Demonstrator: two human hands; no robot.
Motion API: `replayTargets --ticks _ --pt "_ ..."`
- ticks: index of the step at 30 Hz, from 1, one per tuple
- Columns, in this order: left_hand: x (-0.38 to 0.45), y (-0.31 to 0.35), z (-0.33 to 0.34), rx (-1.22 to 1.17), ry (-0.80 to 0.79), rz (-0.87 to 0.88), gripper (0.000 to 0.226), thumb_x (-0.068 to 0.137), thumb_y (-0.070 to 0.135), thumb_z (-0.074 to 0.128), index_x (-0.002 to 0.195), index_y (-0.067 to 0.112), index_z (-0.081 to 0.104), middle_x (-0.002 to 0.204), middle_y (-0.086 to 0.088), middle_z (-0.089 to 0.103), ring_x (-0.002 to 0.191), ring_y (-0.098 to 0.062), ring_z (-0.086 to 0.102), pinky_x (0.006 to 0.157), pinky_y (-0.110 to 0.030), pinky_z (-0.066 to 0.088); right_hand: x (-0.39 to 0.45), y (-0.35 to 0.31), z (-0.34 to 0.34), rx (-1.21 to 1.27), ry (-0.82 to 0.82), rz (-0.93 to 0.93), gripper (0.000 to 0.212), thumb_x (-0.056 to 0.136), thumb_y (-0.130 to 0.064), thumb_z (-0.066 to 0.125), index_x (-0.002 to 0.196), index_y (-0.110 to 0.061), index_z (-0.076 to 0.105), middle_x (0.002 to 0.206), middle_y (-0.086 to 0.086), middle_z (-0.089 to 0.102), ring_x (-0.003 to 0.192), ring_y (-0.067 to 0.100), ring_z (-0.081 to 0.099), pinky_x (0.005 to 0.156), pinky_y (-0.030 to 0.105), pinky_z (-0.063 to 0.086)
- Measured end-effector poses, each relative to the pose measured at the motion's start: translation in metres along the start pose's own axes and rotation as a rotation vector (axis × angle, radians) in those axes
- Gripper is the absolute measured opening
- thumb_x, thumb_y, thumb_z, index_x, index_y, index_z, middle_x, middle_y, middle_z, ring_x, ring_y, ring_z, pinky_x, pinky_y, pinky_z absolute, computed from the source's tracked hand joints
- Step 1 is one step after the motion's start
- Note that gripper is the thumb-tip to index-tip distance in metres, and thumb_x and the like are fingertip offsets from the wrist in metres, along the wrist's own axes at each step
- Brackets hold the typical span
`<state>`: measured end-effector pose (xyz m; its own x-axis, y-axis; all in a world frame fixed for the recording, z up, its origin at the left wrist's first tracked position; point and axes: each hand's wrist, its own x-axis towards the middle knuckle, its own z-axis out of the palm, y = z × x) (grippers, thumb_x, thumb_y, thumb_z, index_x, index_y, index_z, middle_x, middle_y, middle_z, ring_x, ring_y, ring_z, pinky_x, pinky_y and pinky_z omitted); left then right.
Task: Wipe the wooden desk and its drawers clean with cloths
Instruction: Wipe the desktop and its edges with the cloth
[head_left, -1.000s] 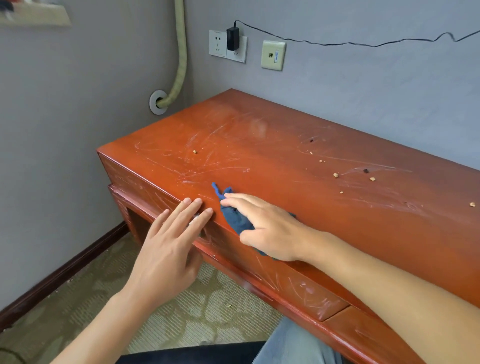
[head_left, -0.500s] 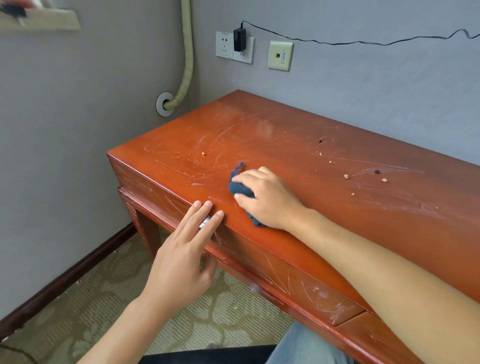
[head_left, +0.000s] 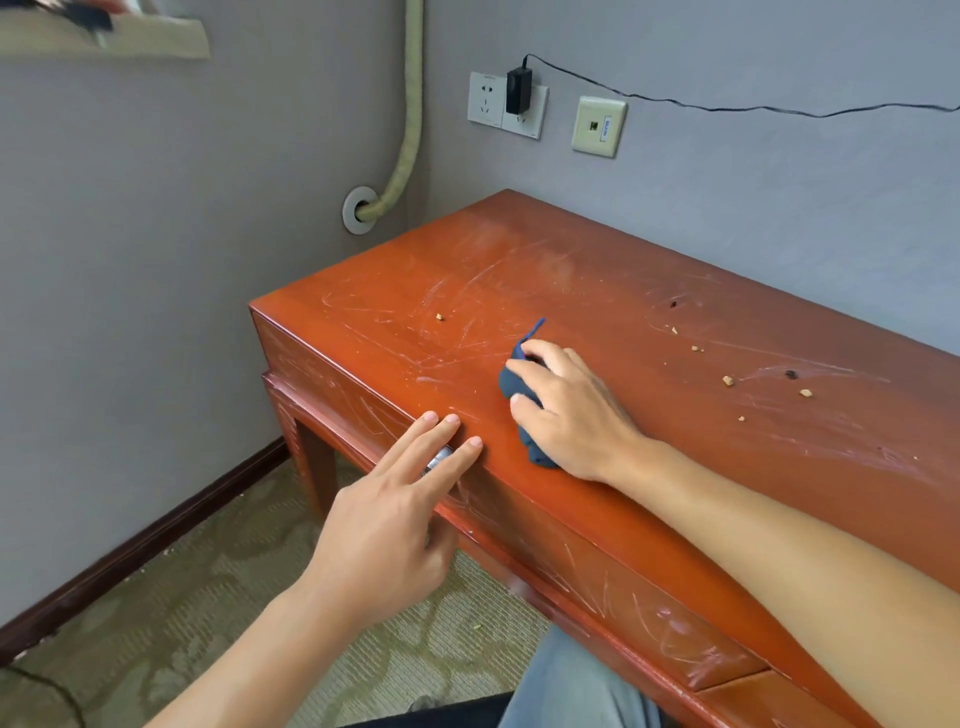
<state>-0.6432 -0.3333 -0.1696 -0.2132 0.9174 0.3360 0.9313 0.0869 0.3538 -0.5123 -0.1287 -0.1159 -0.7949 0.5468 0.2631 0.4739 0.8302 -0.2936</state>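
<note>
Wooden desk (head_left: 597, 291): red-brown lacquered top, heavily scratched, standing in a room corner with its far edge along the grey wall; drawer front (head_left: 597, 566) on the near face, likewise scratched. Patterned carpet (head_left: 208, 597): beige-green, under and left of the desk, bordered by a dark skirting board (head_left: 156, 535). Right hand (head_left: 571, 410): palm down on the desk top near the front edge, fingers curled over and gripping a dark blue cloth (head_left: 511, 382), which lies bunched beneath it, touching the wood, one thin corner sticking out past the fingertips. Left hand (head_left: 387, 525): empty, fingers straight and spread, tips resting on the front edge of the desk top just left of the right hand; a small metal drawer handle (head_left: 439, 460) shows between the fingers. Padded hose (head_left: 408, 119): pale green, running down the wall corner into a round grey wall fitting (head_left: 358, 210). Double wall socket (head_left: 506, 104): white, with a black adapter (head_left: 518, 88) plugged in and a thin black cable (head_left: 753, 108) trailing right. Data socket plate (head_left: 598, 126): cream, beside it. Crumbs (head_left: 728, 381): several small tan bits scattered on the desk top right of the cloth, one single crumb (head_left: 439, 316) to its left.
</note>
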Motion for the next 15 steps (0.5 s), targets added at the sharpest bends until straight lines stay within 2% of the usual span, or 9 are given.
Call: replayTargets --ticks 3,5,7,9,11,13,15 --pt "-0.001 0.0 0.001 -0.016 0.023 -0.007 0.083 0.076 0.029 0.047 0.157 0.043 0.039 0.168 0.019 0.027 0.157 0.003 0.008 0.09 -0.032 0.06 -0.01 0.006 -0.011 0.089 -0.144 -0.128 0.045 0.105 -0.027 0.045 0.149 -0.017 0.05 0.154 -0.003 0.043 0.134 0.014 0.038 0.114 0.033 0.03" --pt "-0.003 0.003 0.003 -0.025 0.034 -0.025 0.084 0.076 0.027 0.048 0.158 0.044 0.037 0.168 0.02 0.024 0.157 0.004 0.006 0.092 -0.03 0.059 0.001 0.025 -0.018 0.069 -0.147 -0.157 0.043 0.103 -0.035 0.043 0.141 -0.021 0.057 0.137 -0.005 0.055 0.124 0.015 0.046 0.106 0.034 0.036" --pt "-0.004 0.006 0.004 -0.029 0.037 -0.045 0.085 0.077 0.024 0.05 0.159 0.044 0.036 0.169 0.02 0.022 0.156 0.004 0.003 0.088 -0.026 0.058 0.022 0.047 -0.021 0.03 -0.062 -0.055 0.038 0.102 -0.04 0.044 0.134 -0.024 0.056 0.118 -0.005 0.058 0.112 0.018 0.051 0.095 0.037 0.04" --pt "-0.004 0.008 0.005 -0.021 0.038 -0.063 0.085 0.079 0.022 0.051 0.159 0.044 0.034 0.169 0.021 0.02 0.156 0.005 0.0 0.079 -0.02 0.056 0.046 0.061 -0.017 0.066 0.055 0.121 0.03 0.102 -0.039 0.052 0.129 -0.026 0.056 0.111 -0.005 0.056 0.107 0.019 0.052 0.088 0.037 0.042" --pt "-0.005 0.01 0.007 -0.014 0.043 -0.074 0.084 0.081 0.019 0.054 0.159 0.044 0.035 0.169 0.021 0.021 0.156 0.004 0.001 0.073 -0.016 0.053 0.062 0.058 -0.004 0.112 0.16 0.207 0.021 0.098 -0.034 0.059 0.113 -0.02 0.064 0.105 -0.004 0.06 0.106 0.022 0.057 0.084 0.037 0.044" --pt "-0.005 0.012 0.009 -0.02 0.057 -0.088 0.084 0.082 0.015 0.057 0.158 0.043 0.037 0.169 0.02 0.024 0.157 0.003 0.004 0.071 -0.015 0.052 0.062 0.037 0.005 0.08 0.168 0.146 0.021 0.094 -0.034 0.063 0.106 -0.017 0.069 0.101 0.0 0.06 0.105 0.027 0.057 0.086 0.038 0.045" --pt "-0.005 0.013 0.009 -0.042 0.077 -0.1 0.083 0.08 0.013 0.057 0.156 0.042 0.04 0.168 0.02 0.027 0.157 0.003 0.009 0.07 -0.018 0.056 0.041 0.01 0.008 0.038 0.12 -0.022 0.036 0.089 -0.046 0.062 0.107 -0.017 0.07 0.101 0.001 0.058 0.103 0.025 0.055 0.088 0.039 0.043"
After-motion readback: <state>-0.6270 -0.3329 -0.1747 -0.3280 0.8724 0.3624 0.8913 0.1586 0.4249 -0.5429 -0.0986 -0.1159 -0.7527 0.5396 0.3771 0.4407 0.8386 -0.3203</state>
